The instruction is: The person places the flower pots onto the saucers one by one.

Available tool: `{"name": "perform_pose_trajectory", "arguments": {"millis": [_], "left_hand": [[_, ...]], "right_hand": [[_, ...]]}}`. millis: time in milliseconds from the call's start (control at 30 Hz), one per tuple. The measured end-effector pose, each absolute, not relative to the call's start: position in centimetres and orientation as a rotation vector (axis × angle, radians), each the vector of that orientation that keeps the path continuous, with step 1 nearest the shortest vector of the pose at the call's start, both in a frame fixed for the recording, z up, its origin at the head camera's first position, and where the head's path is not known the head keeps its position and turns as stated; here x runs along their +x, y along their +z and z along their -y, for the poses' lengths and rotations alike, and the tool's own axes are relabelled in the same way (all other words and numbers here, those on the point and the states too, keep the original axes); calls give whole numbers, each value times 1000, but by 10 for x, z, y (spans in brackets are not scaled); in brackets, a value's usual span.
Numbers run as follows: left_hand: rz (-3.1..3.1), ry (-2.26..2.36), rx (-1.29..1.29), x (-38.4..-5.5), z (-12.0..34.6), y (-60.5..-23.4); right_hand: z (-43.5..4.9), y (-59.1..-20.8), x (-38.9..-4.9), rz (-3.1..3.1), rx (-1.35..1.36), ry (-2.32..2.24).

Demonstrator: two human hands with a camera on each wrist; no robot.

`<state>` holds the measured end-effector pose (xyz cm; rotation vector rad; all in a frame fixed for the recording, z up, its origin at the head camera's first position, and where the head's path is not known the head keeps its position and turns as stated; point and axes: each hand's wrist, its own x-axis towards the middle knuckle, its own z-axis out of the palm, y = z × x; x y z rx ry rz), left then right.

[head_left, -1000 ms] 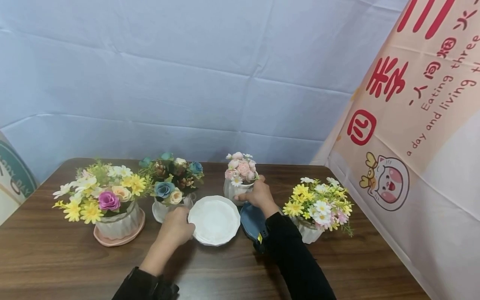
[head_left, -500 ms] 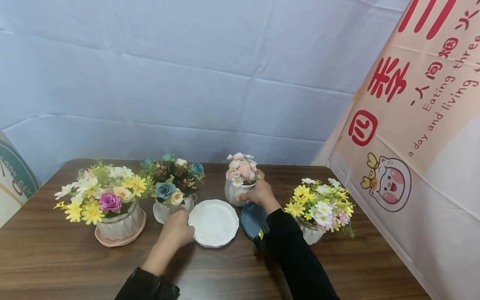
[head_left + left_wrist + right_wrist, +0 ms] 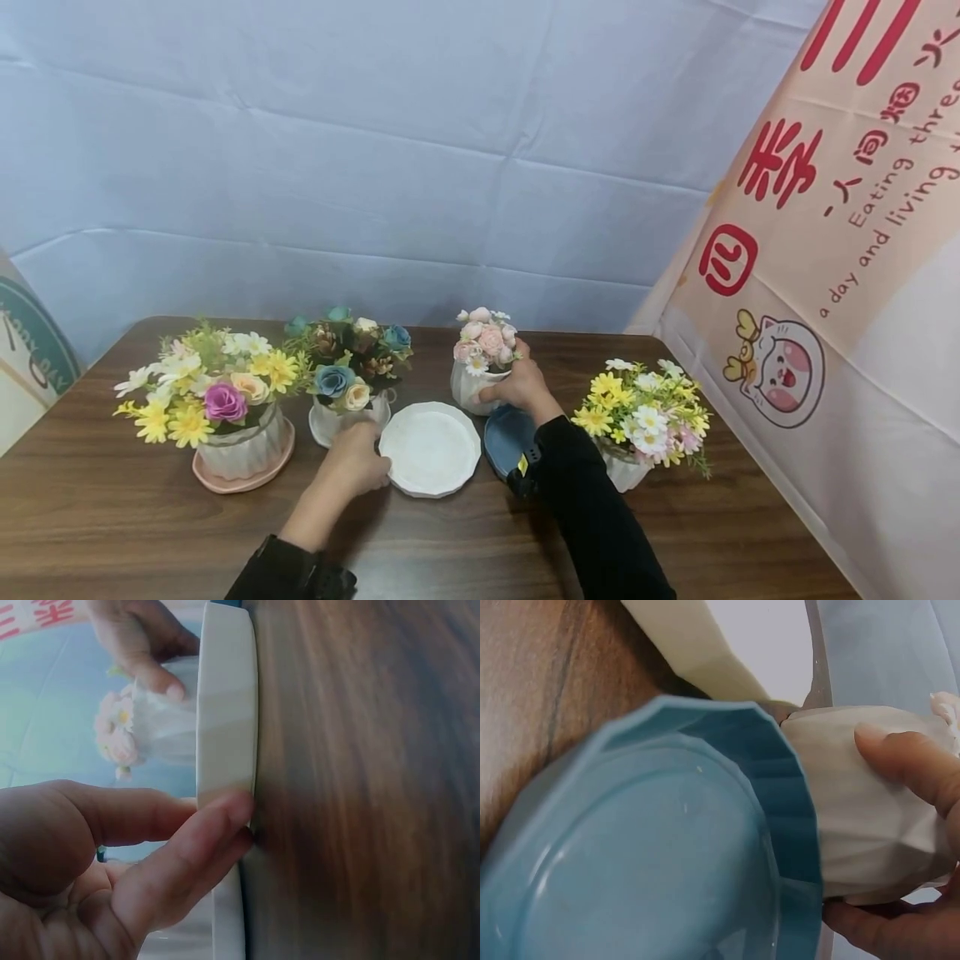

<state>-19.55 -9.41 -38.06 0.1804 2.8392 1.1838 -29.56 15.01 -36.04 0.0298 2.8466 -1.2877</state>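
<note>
In the head view my left hand is at the left rim of a white, many-sided plate. The left wrist view has the plate's rim pinched between thumb and fingers, close above the wood. My right hand grips a ribbed white flowerpot with pink artificial flowers, standing upright behind the plates. Its thumb lies on one side of the pot, other fingers on the opposite side. A blue plate sits under my right wrist, partly covered by the sleeve.
Left of the white plate stand a pot with blue and cream flowers and a pot of yellow, white and purple flowers on a pink saucer. A yellow-and-white flower pot is at right. Cloth hangs behind the wooden table.
The white plate has shifted very slightly toward me in the head view. Both hands keep their holds; the pink flowerpot stays in nearly the same place.
</note>
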Motion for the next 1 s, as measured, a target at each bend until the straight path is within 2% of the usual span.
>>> {"name": "perform_pose_trajectory", "arguments": {"millis": [500, 1000], "left_hand": [[-2759, 1260, 163, -195, 95, -381], [-2749, 1234, 113, -197, 95, -381]], "right_hand": [[-145, -362, -291, -2986, 70, -1188], [-144, -361, -292, -2908, 134, -1364]]}}
